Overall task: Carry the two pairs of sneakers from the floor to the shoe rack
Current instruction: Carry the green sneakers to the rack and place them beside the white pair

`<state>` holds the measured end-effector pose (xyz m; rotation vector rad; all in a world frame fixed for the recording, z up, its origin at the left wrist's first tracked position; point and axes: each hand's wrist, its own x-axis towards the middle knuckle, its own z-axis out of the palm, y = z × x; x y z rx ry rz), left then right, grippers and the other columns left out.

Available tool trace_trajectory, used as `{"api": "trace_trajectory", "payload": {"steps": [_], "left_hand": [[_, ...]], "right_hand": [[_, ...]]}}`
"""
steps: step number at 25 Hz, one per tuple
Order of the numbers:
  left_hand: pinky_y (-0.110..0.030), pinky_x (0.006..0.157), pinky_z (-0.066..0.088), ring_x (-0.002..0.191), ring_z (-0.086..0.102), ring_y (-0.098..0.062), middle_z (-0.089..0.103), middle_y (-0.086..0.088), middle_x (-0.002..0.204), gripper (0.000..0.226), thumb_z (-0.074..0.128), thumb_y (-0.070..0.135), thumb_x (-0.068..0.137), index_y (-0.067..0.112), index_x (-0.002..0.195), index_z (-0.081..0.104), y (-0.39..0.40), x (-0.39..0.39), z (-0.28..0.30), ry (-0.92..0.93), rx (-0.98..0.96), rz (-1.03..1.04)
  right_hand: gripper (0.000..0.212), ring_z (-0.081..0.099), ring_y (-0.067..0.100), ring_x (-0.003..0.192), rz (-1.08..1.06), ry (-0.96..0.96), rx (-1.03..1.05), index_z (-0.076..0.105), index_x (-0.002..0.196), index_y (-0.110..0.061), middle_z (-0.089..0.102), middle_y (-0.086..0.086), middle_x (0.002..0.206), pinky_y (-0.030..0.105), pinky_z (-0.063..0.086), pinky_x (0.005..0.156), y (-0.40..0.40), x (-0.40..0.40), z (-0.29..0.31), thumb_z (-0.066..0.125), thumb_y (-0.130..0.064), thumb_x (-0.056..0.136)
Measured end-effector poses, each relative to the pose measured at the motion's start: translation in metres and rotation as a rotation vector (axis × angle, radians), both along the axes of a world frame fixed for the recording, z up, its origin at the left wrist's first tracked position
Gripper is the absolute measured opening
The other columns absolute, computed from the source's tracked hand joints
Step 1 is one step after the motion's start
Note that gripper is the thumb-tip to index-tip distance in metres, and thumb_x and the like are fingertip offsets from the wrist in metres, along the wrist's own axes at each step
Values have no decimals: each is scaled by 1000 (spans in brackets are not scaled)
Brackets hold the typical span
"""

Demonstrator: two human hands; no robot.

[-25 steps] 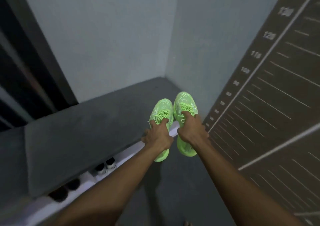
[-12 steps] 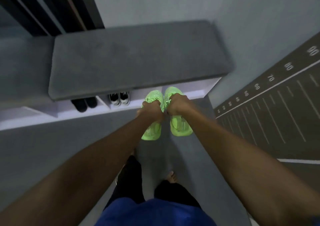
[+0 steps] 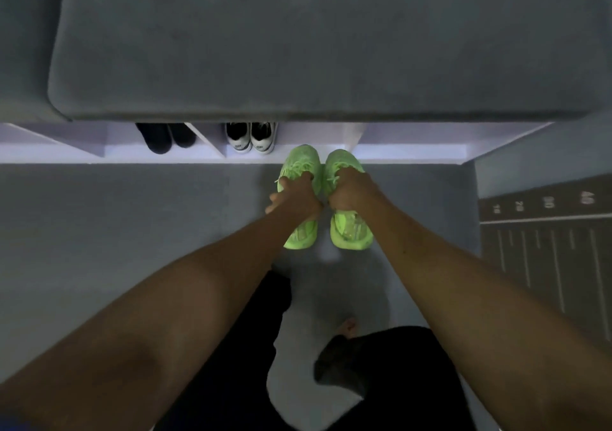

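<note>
Gripping one green sneaker (image 3: 299, 169) per fist, left hand (image 3: 294, 199), right hand (image 3: 347, 192), toes at shoe rack (image 3: 414, 151) front edge, unshelved.

Grey padded bench cushion (image 3: 314, 43) overhangs the white shoe rack (image 3: 414, 152), hiding its shelves and interior; cushion cut off by the top edge. Only the ends of the black shoes (image 3: 165, 137) and the black-and-white sneakers (image 3: 250, 137) show, the rest under the cushion; small marks on the latter too small to read. Left hand (image 3: 294, 197) covers the collar and midsection of the left neon-green sneaker (image 3: 299, 165); right hand (image 3: 347, 192) does the same on the right neon-green sneaker (image 3: 351, 232). Whether the toes touch the rack cannot be told. Dark height chart (image 3: 546, 248) cut by the right edge, numerals blurred.
</note>
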<state>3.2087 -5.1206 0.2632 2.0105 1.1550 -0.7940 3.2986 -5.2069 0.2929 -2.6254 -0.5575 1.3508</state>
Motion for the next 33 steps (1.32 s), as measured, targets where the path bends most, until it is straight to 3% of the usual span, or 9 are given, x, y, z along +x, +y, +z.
{"api": "trace_trajectory", "payload": {"steps": [3,6,12,15,18,22,25,33], "left_hand": [[-53,97,40,129,38,-46,27,-11,148,75,71,31,83,46,145,31,30,28,-77,-47,57,63],[-55,89,43,127,39,-45,30,-8,141,71,69,30,84,49,141,31,59,70,-166,-112,139,131],[-60,92,39,131,35,-46,24,-11,147,71,70,33,85,47,143,29,117,141,-312,-266,307,138],[-60,107,31,143,21,-46,12,-13,161,75,61,46,90,43,152,20,145,158,-360,-329,355,84],[-56,114,21,151,8,-37,6,-9,166,67,53,49,96,41,154,21,168,182,-381,-364,359,91],[-54,106,34,138,31,-43,25,-16,153,63,65,44,91,36,146,36,172,205,-376,-377,418,68],[-54,104,35,135,34,-44,27,-18,150,59,65,36,92,35,144,38,176,208,-379,-392,423,100],[-55,99,36,136,31,-42,30,-18,148,54,62,36,89,35,139,41,186,218,-395,-384,427,58]], "right_hand": [[71,49,42,134,-39,-40,-31,39,153,-30,43,12,155,48,46,106,32,26,-78,66,-38,88],[72,44,45,134,-67,-101,28,31,152,-40,33,8,157,52,43,104,66,59,-171,65,-36,89],[75,36,47,140,-42,-283,145,20,159,-41,15,13,167,55,36,107,125,115,-315,60,-38,95],[71,34,46,143,36,-381,155,11,161,-39,18,20,166,51,34,110,144,138,-363,47,-50,101],[76,23,47,149,41,-368,214,9,163,-33,8,17,169,56,31,116,162,158,-394,47,-50,100],[73,25,44,149,-28,-382,269,18,162,-33,17,14,168,54,25,119,175,182,-409,44,-61,100],[69,25,42,149,-133,-349,279,19,162,-30,21,12,167,51,24,119,182,187,-416,37,-60,103],[53,31,47,144,-90,-388,304,34,156,-28,23,14,166,58,29,116,193,196,-411,45,-40,106]]}}
